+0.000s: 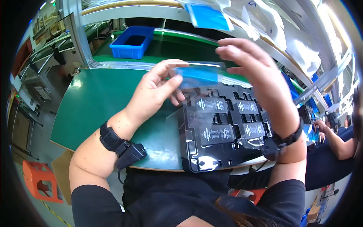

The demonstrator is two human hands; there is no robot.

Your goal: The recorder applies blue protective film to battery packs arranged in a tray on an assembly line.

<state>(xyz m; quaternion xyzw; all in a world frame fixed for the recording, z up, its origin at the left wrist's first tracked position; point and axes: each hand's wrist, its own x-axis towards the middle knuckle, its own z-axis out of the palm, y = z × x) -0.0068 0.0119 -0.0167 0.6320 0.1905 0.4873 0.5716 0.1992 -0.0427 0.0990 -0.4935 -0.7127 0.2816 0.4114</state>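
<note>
Left hand (157, 85), half-curled, seemingly pinches clear film (200, 74) for handling, next needing steadiness; right hand (261, 70) loosely spread, hold unclear.

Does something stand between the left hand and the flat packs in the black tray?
Partly: the clear sheet in the left hand visually overlaps the black tray at its far side; the flat packs are visible.

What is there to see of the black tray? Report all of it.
The black tray looks like glossy moulded plastic, with a rounded near-left corner and recessed compartments. It lies flat on the green worktop, its near side by the front edge. At least four flat, dark, battery-like packs sit in it. The right hand hides part of its right side.
</note>
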